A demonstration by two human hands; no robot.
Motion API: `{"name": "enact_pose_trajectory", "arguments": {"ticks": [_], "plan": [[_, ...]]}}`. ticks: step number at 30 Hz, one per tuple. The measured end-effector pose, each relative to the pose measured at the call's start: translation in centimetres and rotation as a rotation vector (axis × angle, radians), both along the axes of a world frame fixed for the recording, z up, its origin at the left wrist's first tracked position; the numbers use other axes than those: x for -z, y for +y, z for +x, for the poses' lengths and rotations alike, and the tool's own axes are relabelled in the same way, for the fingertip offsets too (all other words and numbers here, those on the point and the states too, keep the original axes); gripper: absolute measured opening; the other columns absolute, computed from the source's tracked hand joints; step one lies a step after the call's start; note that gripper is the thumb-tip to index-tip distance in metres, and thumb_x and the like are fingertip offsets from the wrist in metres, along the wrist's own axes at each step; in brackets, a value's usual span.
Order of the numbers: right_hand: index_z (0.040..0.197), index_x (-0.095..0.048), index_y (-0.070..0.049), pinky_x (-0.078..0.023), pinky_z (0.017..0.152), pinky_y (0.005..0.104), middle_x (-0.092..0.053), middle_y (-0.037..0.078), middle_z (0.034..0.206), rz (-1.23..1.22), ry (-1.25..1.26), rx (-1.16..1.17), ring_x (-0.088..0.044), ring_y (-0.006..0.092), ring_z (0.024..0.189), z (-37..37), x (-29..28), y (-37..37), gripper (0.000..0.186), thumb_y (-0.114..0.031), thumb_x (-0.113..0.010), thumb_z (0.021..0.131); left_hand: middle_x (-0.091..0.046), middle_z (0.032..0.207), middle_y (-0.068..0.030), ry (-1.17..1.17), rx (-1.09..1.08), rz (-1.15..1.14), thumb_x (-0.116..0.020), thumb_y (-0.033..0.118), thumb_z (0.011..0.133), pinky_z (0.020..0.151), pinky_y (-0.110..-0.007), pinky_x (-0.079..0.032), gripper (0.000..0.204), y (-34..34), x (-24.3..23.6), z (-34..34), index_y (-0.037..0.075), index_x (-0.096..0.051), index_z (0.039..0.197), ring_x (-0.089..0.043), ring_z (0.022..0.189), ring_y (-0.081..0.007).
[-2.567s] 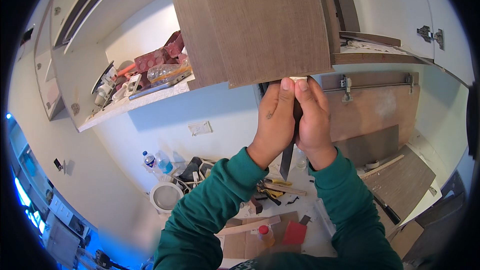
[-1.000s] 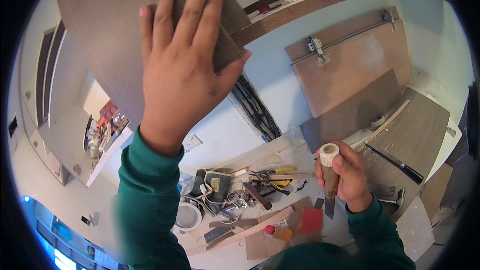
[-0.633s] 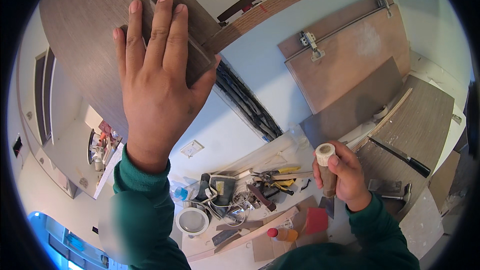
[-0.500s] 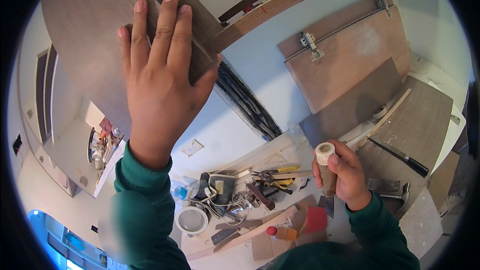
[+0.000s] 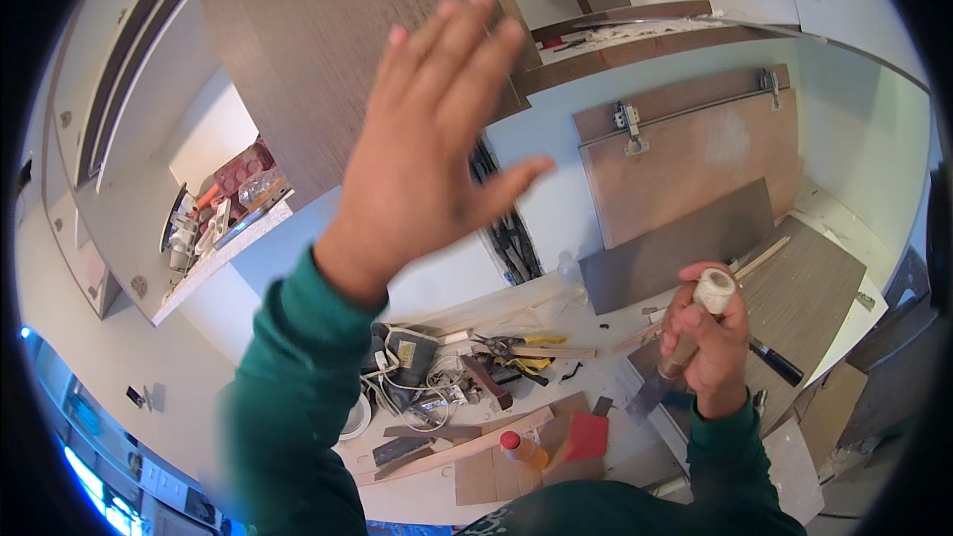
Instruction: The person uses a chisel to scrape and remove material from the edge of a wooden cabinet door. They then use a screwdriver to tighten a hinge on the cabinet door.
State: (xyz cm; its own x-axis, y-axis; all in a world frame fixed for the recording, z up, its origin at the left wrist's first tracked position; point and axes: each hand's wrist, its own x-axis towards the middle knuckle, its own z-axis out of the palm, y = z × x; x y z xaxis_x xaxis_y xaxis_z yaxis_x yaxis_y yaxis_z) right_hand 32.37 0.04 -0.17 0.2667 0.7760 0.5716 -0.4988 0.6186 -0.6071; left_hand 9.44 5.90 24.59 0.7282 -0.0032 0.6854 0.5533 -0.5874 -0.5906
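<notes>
Raised with its fingers stretched and thumb out, my left hand (image 5: 412,149) is empty and slightly blurred. It is in front of a brown wood-grain cabinet panel (image 5: 288,50); whether it touches the panel cannot be told. My right hand (image 5: 717,347) is wrapped round the wooden handle of a chisel (image 5: 677,361). The handle's pale butt end points up, and the flat grey blade (image 5: 650,392) slants down to the left over the worktop. A black-handled knife (image 5: 777,362) lies just beyond my right hand, on a brown board.
Pliers (image 5: 536,362), cables and a dark power tool (image 5: 409,352) clutter the worktop. An orange bottle with a red cap (image 5: 524,449) stands beside a red piece (image 5: 586,435). A hinged door panel (image 5: 695,164) leans against the wall. Tools fill an open shelf (image 5: 223,208) at left.
My left hand has come off the wooden piece at the panel and moved right. My right hand has shifted right with the chisel, whose blade now slants left. The view has turned too.
</notes>
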Motion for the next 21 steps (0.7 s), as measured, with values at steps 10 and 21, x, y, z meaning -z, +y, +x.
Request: {"name": "enact_pose_trajectory", "arguments": {"ticks": [10,21], "plan": [[0.117,-0.055,-0.004,-0.050,0.049,0.0295,-0.054,0.006,0.073,0.051,0.067,0.093,-0.056,0.0161,0.056,2.2,-1.2,-1.1,0.040,-0.028,-0.075,0.091,-0.075,0.111,-0.0147,0.249,0.722,-0.399,-0.067,0.022,0.093,0.102,-0.046,-0.055,0.027,-14.0,11.7,-0.6,-0.001,-0.076,0.104,-0.072,0.105,-0.0332],[0.123,-0.047,-0.004,-0.053,0.052,0.0315,-0.051,0.006,0.070,0.332,0.140,-0.149,-0.057,0.0190,0.063,1.2,-2.4,-1.1,0.050,-0.042,-0.069,0.097,-0.072,0.108,-0.0195,-0.445,0.605,-0.829,-0.061,0.027,0.101,0.083,-0.042,-0.054,0.035,-14.8,18.1,-8.0,-0.007,-0.069,0.105,-0.070,0.096,-0.0334]]}}
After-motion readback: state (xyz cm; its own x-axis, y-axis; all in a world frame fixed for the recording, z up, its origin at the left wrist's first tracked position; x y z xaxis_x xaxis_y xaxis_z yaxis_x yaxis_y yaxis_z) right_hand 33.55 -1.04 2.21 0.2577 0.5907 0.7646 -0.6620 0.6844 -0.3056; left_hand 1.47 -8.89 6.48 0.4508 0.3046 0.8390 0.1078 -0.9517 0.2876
